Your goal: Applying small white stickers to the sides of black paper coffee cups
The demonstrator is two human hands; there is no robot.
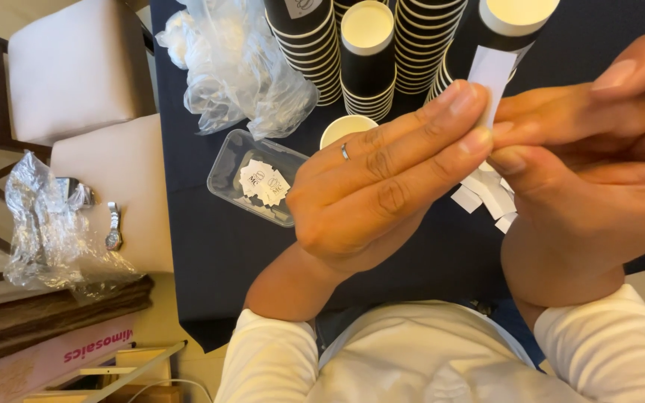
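Note:
My left hand [382, 190] and my right hand [584, 164] meet close to the camera, fingertips pinching a small white paper sticker strip [491, 75] between them. A ring sits on a finger of my left hand. Under the hands lie loose white paper scraps [487, 198] on the dark tablecloth [210, 246]. Behind the hands stand stacks of black paper cups [367, 63] with cream insides, and one single cup [343, 128] peeks out above my left hand.
A clear plastic tray [242, 177] holding round white stickers lies left of my hands. Crumpled clear plastic bags [237, 63] lie behind it. On a cream chair seat [132, 186] at the left rest a wristwatch [113, 227] and more clear wrap [46, 227].

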